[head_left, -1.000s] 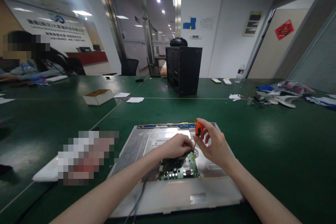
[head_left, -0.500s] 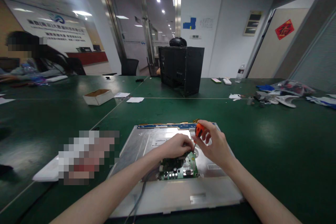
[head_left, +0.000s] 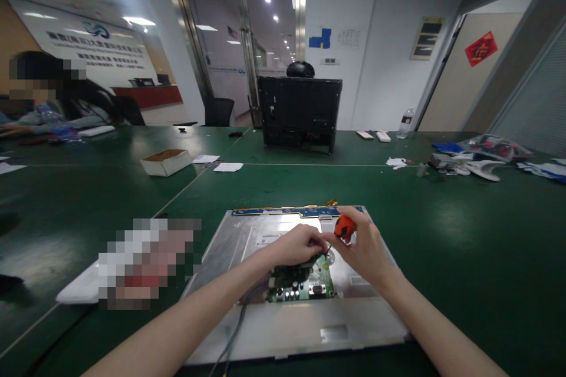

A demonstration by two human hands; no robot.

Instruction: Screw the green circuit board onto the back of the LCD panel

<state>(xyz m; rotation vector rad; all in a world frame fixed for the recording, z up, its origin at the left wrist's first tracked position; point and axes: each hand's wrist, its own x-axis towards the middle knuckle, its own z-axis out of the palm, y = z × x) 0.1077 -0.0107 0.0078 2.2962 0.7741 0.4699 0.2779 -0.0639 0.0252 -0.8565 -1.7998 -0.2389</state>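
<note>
A metal-backed display panel (head_left: 371, 321) lies flat on the green table before me. On it sits a green circuit board (head_left: 321, 277) with connectors along its near edge. My right hand (head_left: 365, 247) is closed around the orange and black handle of a screwdriver (head_left: 344, 227), whose shaft slants down to the board's upper right corner. Just left of the tip, my left hand (head_left: 305, 244) is closed with its fingertips pinched at the board's top edge; whatever they hold is hidden. A dark cable (head_left: 236, 330) runs off the panel toward me.
Across the table a person holds up a black monitor casing (head_left: 300, 112). A small open box (head_left: 165, 162) and papers (head_left: 227, 167) lie to the left. Back right are a bottle (head_left: 405, 123) and loose parts (head_left: 448, 163). Another person (head_left: 66, 94) sits far left.
The screwdriver handle has tilted right and lower, with my right hand shifting slightly. My left hand stays put. Across the table, the black casing has turned to face me broadside.
</note>
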